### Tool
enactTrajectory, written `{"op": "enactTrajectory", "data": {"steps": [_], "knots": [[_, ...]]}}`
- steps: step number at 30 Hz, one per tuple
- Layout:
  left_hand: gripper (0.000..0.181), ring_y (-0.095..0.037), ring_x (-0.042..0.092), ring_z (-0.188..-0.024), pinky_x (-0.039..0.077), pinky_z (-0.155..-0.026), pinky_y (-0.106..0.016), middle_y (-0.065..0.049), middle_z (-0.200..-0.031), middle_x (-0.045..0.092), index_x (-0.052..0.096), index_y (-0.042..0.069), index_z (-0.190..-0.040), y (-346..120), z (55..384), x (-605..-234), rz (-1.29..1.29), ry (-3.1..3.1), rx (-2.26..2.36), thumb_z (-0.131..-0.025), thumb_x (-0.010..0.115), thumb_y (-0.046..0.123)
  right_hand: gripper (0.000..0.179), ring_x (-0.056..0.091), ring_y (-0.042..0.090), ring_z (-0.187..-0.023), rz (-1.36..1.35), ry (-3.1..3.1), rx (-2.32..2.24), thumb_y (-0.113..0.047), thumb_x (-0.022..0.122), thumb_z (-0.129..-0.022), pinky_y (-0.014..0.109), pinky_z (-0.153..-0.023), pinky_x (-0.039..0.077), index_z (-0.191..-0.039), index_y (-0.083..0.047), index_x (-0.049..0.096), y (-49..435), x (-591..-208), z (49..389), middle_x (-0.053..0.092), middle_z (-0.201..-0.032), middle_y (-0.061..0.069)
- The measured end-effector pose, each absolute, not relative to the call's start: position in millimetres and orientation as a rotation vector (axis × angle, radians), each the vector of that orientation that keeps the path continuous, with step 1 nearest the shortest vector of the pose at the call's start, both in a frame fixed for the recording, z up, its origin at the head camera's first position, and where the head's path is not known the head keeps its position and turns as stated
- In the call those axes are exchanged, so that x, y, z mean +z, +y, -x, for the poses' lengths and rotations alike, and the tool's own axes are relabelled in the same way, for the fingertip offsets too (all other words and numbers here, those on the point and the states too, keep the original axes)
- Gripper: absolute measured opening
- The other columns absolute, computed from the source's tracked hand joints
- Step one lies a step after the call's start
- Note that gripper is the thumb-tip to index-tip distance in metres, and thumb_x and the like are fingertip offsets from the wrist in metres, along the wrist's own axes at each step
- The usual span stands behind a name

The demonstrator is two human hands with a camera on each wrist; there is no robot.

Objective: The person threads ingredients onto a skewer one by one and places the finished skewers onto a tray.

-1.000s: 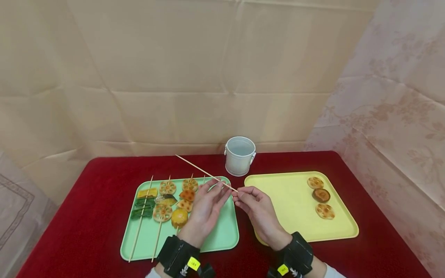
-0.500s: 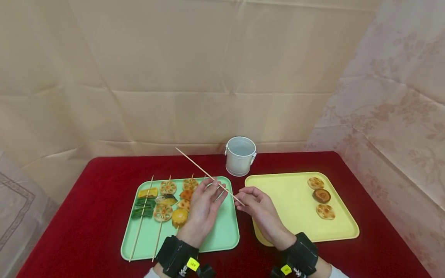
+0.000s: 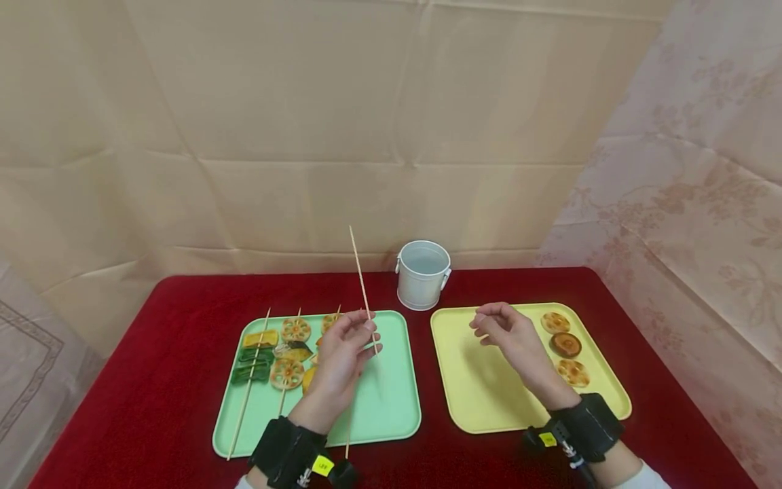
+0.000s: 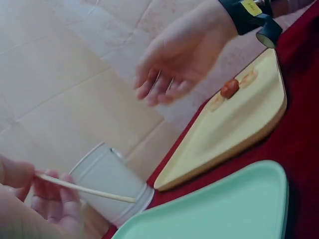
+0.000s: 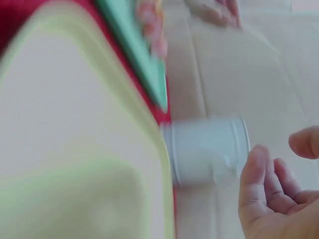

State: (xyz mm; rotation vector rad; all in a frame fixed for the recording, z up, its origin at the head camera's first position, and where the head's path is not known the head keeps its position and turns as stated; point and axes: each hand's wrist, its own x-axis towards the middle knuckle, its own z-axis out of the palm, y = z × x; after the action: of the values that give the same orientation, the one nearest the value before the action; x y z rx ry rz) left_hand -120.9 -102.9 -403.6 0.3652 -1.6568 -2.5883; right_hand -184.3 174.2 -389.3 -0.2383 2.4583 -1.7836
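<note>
My left hand (image 3: 342, 356) pinches a bare bamboo skewer (image 3: 360, 272) between thumb and fingers above the green tray (image 3: 391, 407). The stick stands nearly upright in the head view, with a short end poking out below the fingers. Over the yellow tray (image 3: 455, 387) hovers my right hand (image 3: 516, 343), holding nothing, its fingers loosely bent and the thumb apart from them in the right wrist view. Right of that hand, a browned lotus root slice (image 3: 555, 322), a mushroom cap (image 3: 565, 344) and another lotus root slice (image 3: 573, 373) lie in a column on the yellow tray.
Several loaded skewers lie on the green tray's left half, among them one with green and yellow pieces (image 3: 255, 356) and one with lotus slices (image 3: 286, 373); my left hand partly hides others. A pale metal bucket (image 3: 421, 278) stands behind the trays on the red cloth (image 3: 153, 380).
My right hand has let go of the skewer's lower end and moved right over the yellow tray. The skewer in my left hand has swung from slanted to nearly upright.
</note>
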Motion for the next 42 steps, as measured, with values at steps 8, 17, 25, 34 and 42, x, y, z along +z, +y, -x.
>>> {"op": "enactTrajectory", "data": {"steps": [8,17,25,34,42], "knots": [[0.025,-0.024,0.067,-0.085,0.042,-0.055,-0.025,-0.013,-0.101,0.064,0.064,-0.002,-0.124,-114.4,116.3,-405.3,-0.286,-2.058,-2.37,-0.102,0.064,0.01,0.036,0.068,0.037,-0.101,0.33,2.934,-1.258,-0.031,0.06,-0.106,0.031,-0.08,0.054,-0.123,0.0,0.064,228.0,-377.1,210.2,0.069,-0.116,0.018],[0.024,-0.019,0.072,-0.077,0.051,-0.058,-0.029,-0.011,-0.093,0.072,0.074,0.001,-0.118,-116.5,114.4,-406.3,-0.271,-2.169,-2.261,-0.097,0.073,0.013,0.036,0.065,0.037,-0.098,0.221,3.138,-0.965,-0.031,0.059,-0.105,0.046,-0.079,0.05,-0.119,0.001,0.067,270.3,-376.8,237.5,0.071,-0.109,0.022],[0.026,-0.017,0.073,-0.073,0.051,-0.059,-0.028,-0.014,-0.091,0.075,0.074,0.0,-0.119,-116.9,113.3,-406.8,-0.269,-2.205,-2.228,-0.096,0.075,0.013,0.036,0.062,0.045,-0.104,0.269,3.089,-0.686,-0.026,0.06,-0.102,0.059,-0.083,0.049,-0.121,0.003,0.07,295.9,-382.7,260.6,0.07,-0.117,0.027],[0.027,-0.023,0.074,-0.078,0.061,-0.068,-0.03,-0.02,-0.093,0.073,0.071,-0.007,-0.12,-118.0,114.2,-410.3,-0.236,-2.163,-2.302,-0.096,0.072,0.004,0.044,0.061,0.049,-0.104,0.223,2.962,-0.529,-0.027,0.068,-0.097,0.064,-0.086,0.049,-0.123,0.008,0.065,304.0,-384.7,264.6,0.066,-0.118,0.033],[0.027,-0.019,0.072,-0.075,0.062,-0.072,-0.034,-0.02,-0.094,0.073,0.068,-0.012,-0.12,-118.0,113.3,-412.8,-0.157,-2.161,-2.338,-0.096,0.071,0.0,0.056,0.061,0.044,-0.093,0.256,2.946,-0.379,-0.032,0.077,-0.09,0.063,-0.083,0.05,-0.119,0.014,0.064,307.1,-390.9,266.4,0.067,-0.111,0.032]]}}
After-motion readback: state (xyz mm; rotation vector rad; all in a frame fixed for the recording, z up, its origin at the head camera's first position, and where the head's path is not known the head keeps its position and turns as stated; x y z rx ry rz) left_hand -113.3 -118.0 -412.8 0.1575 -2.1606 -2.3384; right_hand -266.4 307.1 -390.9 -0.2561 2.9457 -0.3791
